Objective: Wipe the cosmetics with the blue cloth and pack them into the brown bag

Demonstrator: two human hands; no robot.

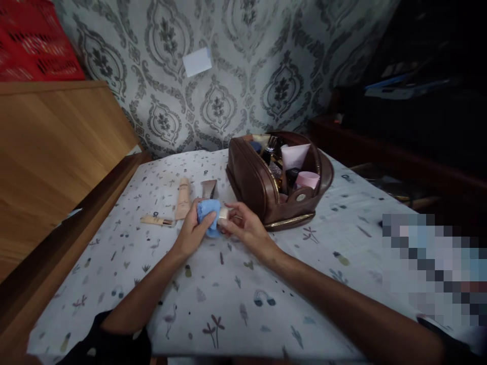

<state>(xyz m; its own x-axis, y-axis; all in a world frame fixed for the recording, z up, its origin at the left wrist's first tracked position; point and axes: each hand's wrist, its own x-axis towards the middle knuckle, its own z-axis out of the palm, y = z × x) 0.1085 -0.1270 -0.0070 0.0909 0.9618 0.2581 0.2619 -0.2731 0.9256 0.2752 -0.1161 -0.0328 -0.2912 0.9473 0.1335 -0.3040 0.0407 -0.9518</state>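
My left hand (193, 229) is closed around a bunched light blue cloth (209, 208) above the table. Against the cloth, my right hand (247, 225) pinches a small pale container (224, 215); its exact kind is partly hidden by my fingers. Just beyond my left hand lie a peach squeeze tube (183, 197) and a greyish-brown tube (209, 189). Farther left is a slim beige tube with a dark and gold band (155, 220). Right of my hands stands an unzipped brown toiletry bag (249, 190), holding a pink tube (294, 156), a pink jar (307, 179) and several bottles.
A white patterned cloth (243, 289) covers the table, which meets a wallpapered wall (216, 101). A wooden panel (57, 152) borders the left side, with a red plastic basket (34, 45) above it. Dark furniture stands at the right; a blurred patch covers the right edge.
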